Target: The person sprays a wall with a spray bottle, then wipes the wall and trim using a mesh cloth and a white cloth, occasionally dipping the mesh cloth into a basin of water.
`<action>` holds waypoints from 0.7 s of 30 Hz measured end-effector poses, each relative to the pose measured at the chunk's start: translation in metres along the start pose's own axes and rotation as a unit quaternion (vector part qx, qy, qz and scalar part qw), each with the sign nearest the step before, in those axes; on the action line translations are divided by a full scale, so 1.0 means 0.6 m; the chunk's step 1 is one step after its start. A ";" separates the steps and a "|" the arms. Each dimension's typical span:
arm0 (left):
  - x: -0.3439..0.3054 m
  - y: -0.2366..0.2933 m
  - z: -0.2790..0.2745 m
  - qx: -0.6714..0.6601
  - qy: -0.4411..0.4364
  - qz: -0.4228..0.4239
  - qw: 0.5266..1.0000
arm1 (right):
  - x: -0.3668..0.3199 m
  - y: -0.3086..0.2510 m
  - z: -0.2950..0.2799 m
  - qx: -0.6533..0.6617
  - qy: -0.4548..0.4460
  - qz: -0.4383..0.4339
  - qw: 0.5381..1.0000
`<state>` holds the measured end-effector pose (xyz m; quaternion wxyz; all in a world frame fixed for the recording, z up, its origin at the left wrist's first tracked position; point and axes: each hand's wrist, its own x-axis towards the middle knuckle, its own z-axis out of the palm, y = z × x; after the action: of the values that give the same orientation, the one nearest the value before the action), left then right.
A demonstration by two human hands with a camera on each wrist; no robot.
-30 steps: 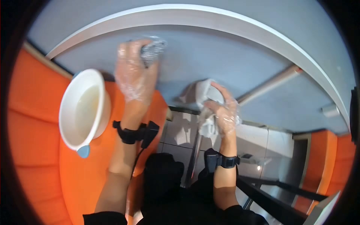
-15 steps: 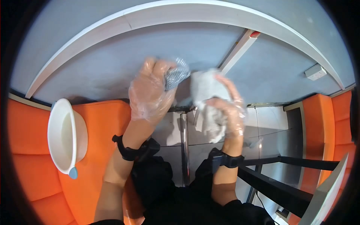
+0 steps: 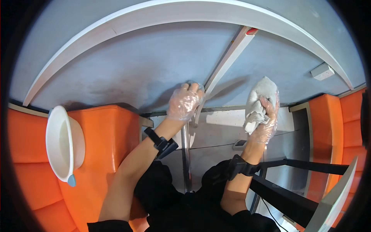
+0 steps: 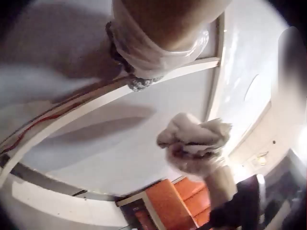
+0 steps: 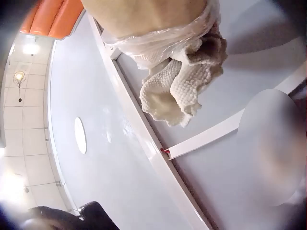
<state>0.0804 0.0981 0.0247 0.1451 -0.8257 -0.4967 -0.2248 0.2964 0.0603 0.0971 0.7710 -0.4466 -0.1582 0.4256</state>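
Note:
My left hand (image 3: 183, 102), in a clear plastic glove, grips a silvery mesh scouring pad (image 4: 141, 84) low on the grey wall, right beside a slanted white strip (image 3: 232, 54). Most of the pad is hidden under the fingers in the head view. To the right, my gloved right hand (image 3: 268, 120) holds a bunched white cloth (image 3: 257, 98), its thumb lying across the folds. The cloth's waffle-like texture and loose, wavy edge show in the right wrist view.
A white basin (image 3: 77, 147) of cloudy liquid stands on the orange seat (image 3: 100, 166) at left. A metal pole (image 3: 186, 162) rises between the legs. Black bars (image 3: 286, 197) lie at lower right, and a white socket box (image 3: 322, 72) is fixed to the wall.
My left hand has moved right and down along the wall with the scouring pad, up to the white strip. My right hand has carried the cloth further right.

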 end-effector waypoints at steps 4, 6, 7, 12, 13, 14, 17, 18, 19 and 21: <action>0.060 0.011 -0.083 -0.053 0.116 0.019 0.992 | 0.002 0.012 0.008 0.016 0.009 0.015 1.000; 0.104 0.034 -0.111 -0.035 0.256 0.100 0.961 | -0.002 0.016 0.018 0.018 0.006 0.018 1.000; 0.118 0.038 -0.111 -0.032 0.196 0.120 0.973 | 0.001 0.022 0.014 0.019 0.005 0.018 1.000; 0.058 0.048 -0.021 0.019 0.023 0.027 0.999 | 0.001 0.036 0.024 -0.017 -0.010 -0.002 1.000; 0.029 0.041 -0.008 -0.075 -0.028 -0.029 0.996 | -0.015 0.028 0.030 -0.040 -0.020 -0.007 0.999; 0.013 0.038 -0.017 -0.067 -0.025 -0.040 0.997 | -0.027 0.029 0.040 -0.111 -0.010 -0.074 0.991; -0.026 0.014 -0.052 -0.275 -0.061 -0.306 0.909 | -0.051 0.046 0.055 -0.282 -0.052 -0.337 0.897; -0.031 0.007 -0.061 -0.294 -0.006 -0.343 0.892 | -0.060 0.051 0.061 -0.282 -0.076 -0.388 0.874; -0.034 -0.003 -0.070 -0.310 0.052 -0.378 0.871 | -0.067 0.050 0.061 -0.348 -0.118 -0.449 0.815; -0.024 -0.020 -0.117 -0.387 0.125 -0.495 0.768 | -0.085 0.062 0.090 -0.370 -0.181 -0.506 0.758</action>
<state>0.0478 0.0602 0.0778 -0.2570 -0.4164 -0.6848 -0.5400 0.2137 0.0586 0.1035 0.6055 -0.4672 -0.6427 -0.0453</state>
